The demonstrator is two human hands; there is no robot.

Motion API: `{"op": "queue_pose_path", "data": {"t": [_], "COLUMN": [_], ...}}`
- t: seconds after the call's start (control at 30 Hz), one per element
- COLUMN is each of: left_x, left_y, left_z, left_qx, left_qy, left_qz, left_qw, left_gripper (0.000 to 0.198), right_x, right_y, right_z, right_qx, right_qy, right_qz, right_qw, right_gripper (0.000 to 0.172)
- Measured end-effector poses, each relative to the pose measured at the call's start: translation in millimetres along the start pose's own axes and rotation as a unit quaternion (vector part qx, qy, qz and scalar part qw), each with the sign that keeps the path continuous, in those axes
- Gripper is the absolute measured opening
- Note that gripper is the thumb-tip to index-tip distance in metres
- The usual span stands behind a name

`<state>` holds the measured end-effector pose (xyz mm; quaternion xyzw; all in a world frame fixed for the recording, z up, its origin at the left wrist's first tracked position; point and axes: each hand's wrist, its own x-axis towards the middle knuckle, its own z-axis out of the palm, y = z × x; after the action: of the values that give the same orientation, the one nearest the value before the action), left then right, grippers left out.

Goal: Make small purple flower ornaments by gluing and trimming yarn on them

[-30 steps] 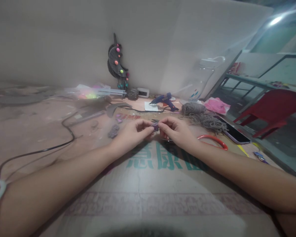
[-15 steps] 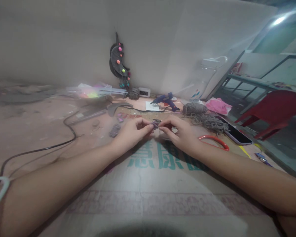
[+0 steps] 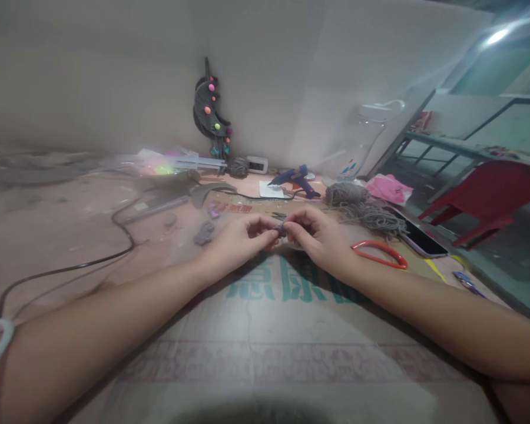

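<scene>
Between my fingertips is a small piece of grey-purple yarn [image 3: 281, 230], partly hidden by the fingers. My left hand [image 3: 250, 237] pinches it from the left, thumb against forefinger. From the right, my right hand [image 3: 312, 234] pinches the same piece. A bunched clump of grey yarn [image 3: 204, 233] lies left of my left hand, with a small purple piece [image 3: 214, 210] beyond it. Just past the fingertips lie dark pointed metal tips [image 3: 278, 216]. Red scissor-like handles [image 3: 382, 255] rest beside my right wrist.
A blue glue gun [image 3: 297, 179] stands at the back by a white card [image 3: 270, 189]. Grey yarn [image 3: 347, 194], a phone [image 3: 424, 238] and a clear jug [image 3: 357, 147] are on the right. A black cable [image 3: 92, 260] crosses the left. A moon-shaped decoration [image 3: 207, 109] hangs on the wall.
My fingertips have come closer together around the yarn piece, and less of it shows between them. The whole view has shifted slightly; the other things lie as before.
</scene>
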<state>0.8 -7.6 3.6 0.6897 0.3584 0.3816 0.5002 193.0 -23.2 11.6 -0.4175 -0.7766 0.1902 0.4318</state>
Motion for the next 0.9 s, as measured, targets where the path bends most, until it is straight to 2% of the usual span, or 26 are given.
{"op": "queue_pose_path", "data": {"t": [0.17, 0.43, 0.67, 0.9], "left_x": [-1.7, -3.3, -3.0, -3.1], "left_y": [1.1, 2.8, 1.5, 0.2], "left_z": [0.3, 0.8, 1.5, -1.0], "left_qx": [-0.004, 0.072, 0.089, 0.093], "left_qy": [-0.003, 0.026, 0.020, 0.022], "left_qz": [0.004, 0.019, 0.040, 0.055], "left_qw": [1.000, 0.997, 0.995, 0.994], "left_gripper": [0.022, 0.024, 0.018, 0.019], "right_x": [0.2, 0.9, 0.5, -2.9], "right_y": [1.4, 1.4, 2.5, 5.2], "right_z": [1.9, 1.2, 1.0, 0.9], "right_qx": [0.039, -0.028, -0.027, 0.035], "right_qy": [-0.008, -0.016, -0.031, -0.047], "right_qz": [0.022, 0.006, 0.002, 0.010], "right_qw": [0.999, 0.999, 0.999, 0.998], "right_gripper": [0.012, 0.011, 0.010, 0.015]}}
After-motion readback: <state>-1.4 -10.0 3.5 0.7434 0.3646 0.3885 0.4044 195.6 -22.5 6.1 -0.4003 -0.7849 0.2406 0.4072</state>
